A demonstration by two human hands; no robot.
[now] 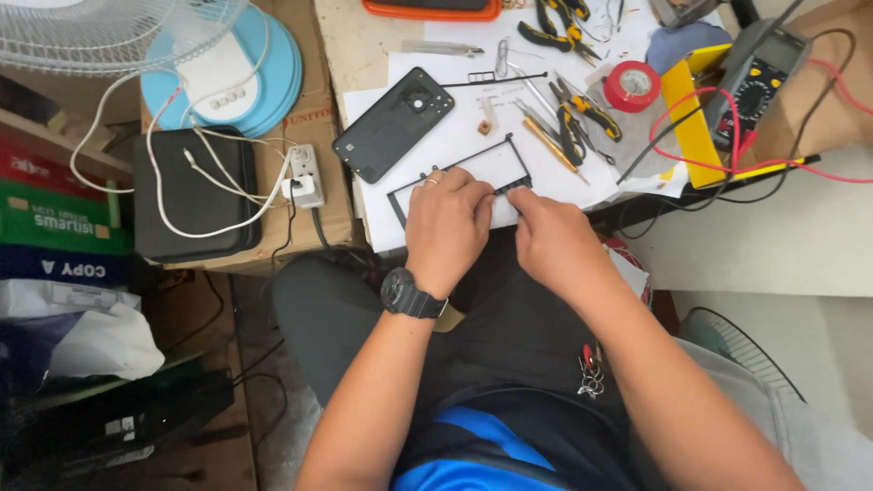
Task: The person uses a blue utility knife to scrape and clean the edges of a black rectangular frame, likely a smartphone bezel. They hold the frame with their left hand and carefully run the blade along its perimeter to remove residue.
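Sitting on the table [364, 36]: one black phone back [393, 124], one thin black frame [464, 173], one red tape roll [631, 85], one meter [757, 80]. Two hands, left [447, 227] and right [553, 238], are touching the frame. One wristwatch [411, 295].

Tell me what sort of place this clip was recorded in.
Most likely a small phone or electronics repair bench. A multimeter with red leads, pliers and a loose phone back cover lie on the table, and both hands work on a thin black phone frame.
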